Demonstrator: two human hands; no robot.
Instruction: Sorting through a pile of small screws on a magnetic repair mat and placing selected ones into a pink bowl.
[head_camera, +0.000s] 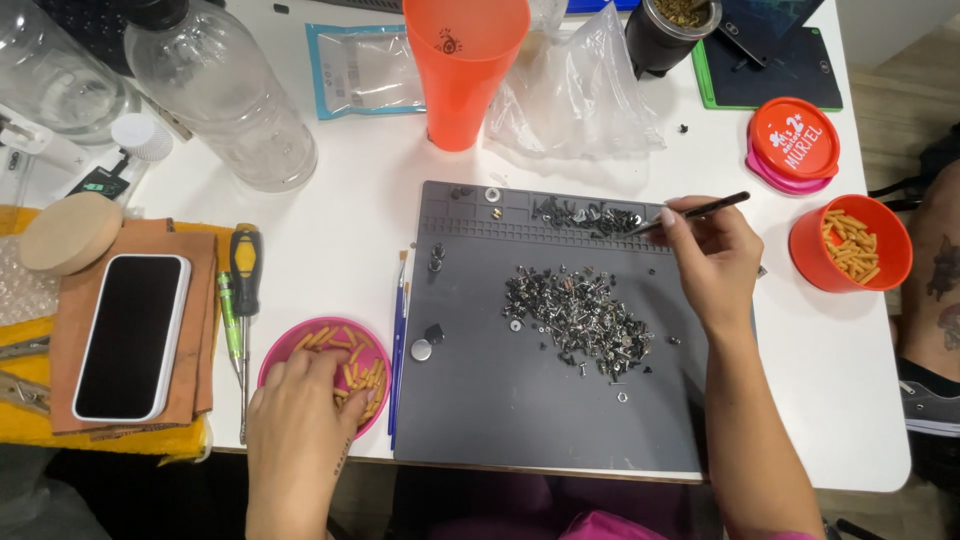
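Left hand (300, 410): lower left of frame, fingers curled down into the pink bowl (285, 355), fingertips among the short tan pieces (362, 372), likely feeling for one; whether one is pinched cannot be told.
Right hand (712, 255): right of centre, thumb and fingers pinched on black tweezers (690, 213), tips aimed left at the small row of screws (588, 216) in the mat's upper tray, seemingly for fine picking.
Grey mat (500, 420): centre of the white surface (340, 230), raised rim and tray slots apparently keeping small parts from rolling off.
Screw pile (578, 320): middle of the mat, loose and spread, just left of the right wrist.
Orange cup (820, 255): right edge, holding more tan pieces, near the right hand.
Orange lid (793, 138): upper right, round, white lettering, resting on a pink container.
Blue-edged clear pouch (362, 70): top centre-left, flat, rectangular, a pale label inside.
Clear plastic bag (575, 95): top centre, crumpled, beside the tall orange tumbler (462, 70).
Screwdrivers (243, 300): left of the bowl, laid parallel within reach.
Phone (132, 335): left, face up on brown leather.
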